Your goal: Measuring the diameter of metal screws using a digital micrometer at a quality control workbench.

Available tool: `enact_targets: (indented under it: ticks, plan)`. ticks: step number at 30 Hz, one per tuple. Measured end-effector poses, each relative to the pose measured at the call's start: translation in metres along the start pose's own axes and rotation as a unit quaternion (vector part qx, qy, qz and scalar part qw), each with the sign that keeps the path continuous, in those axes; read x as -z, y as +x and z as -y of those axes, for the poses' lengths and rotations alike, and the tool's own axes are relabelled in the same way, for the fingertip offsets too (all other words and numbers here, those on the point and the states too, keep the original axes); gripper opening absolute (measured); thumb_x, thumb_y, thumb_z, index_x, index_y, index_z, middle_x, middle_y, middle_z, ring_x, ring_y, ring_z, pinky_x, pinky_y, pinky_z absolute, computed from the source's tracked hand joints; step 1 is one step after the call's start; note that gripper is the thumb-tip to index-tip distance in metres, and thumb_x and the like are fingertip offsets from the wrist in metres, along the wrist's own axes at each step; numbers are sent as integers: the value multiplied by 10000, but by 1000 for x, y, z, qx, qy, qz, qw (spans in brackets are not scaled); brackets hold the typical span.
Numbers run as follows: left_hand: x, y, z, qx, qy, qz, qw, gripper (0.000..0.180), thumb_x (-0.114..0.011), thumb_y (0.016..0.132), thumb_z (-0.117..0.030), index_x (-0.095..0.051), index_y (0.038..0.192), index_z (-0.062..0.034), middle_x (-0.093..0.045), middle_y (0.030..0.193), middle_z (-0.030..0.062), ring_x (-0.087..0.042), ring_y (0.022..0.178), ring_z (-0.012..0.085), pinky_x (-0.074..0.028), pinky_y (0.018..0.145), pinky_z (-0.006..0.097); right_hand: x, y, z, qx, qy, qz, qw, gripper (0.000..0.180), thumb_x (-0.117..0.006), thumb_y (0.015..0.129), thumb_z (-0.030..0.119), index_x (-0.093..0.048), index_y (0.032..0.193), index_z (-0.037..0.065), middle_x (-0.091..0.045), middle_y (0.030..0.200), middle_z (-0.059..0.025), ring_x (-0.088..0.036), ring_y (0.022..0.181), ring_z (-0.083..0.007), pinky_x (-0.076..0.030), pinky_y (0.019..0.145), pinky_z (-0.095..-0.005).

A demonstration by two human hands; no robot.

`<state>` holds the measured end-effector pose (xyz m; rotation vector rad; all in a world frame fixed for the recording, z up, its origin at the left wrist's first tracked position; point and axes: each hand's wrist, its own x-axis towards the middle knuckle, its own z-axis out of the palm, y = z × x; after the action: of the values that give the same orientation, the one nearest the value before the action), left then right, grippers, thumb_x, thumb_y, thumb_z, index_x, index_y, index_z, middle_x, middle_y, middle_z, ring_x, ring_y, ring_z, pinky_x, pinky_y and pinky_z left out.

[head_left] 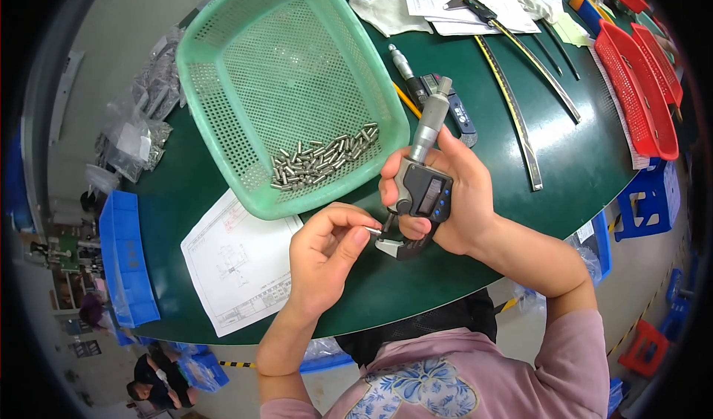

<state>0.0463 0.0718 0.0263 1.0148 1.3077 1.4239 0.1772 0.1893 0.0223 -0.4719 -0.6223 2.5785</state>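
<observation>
Head view gives me, at eleven o'clock, the green basket (223, 70) with metal pins (323, 159) heaped at its near edge. At centre my right hand (453, 196) is wrapped tight around the measuring gauge (422, 185). At seven o'clock of it, my left hand (323, 252) pinches one small pin (373, 230) between thumb and forefinger, its tip against the gauge's mouth.

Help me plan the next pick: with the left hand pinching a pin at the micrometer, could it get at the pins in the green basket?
Probably yes: the pins lie at the basket's open near corner, just beyond the left hand, nothing between, though its fingers already hold one.
</observation>
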Motion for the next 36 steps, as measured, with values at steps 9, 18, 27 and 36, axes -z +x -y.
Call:
enact_targets:
  ticks: [9,18,27,36]
  plan:
    - [-1,-6,10,14,-19,-4,1000,110,-516,828,-50,-514,911,22,-544,869,42,-467,722,51,-379,634,173,1,0,-2,-11,8,3,1000,577,-223,834,542,-491,843,32,-524,691,-107,-380,385,-138,-333,370,-238]
    - [-2,-7,11,38,-30,-3,999,118,-526,826,-60,-517,913,19,-549,866,41,-495,765,65,-394,690,192,1,0,-2,-25,3,-12,1000,591,-302,792,585,-504,823,30,-543,676,-102,-403,381,-132,-345,372,-235]
    - [-2,-7,13,43,-40,2,998,110,-516,825,-53,-512,903,24,-543,845,42,-471,718,56,-375,640,180,2,1,-3,-39,-10,-7,999,638,-335,750,646,-520,816,39,-542,683,-93,-429,435,-121,-333,377,-218]
    - [2,-8,15,67,-41,-6,997,130,-525,827,-82,-510,907,19,-545,845,44,-458,690,50,-359,598,169,3,2,-4,-32,-16,-2,999,641,-294,778,635,-516,835,36,-543,680,-89,-416,410,-116,-335,376,-224]
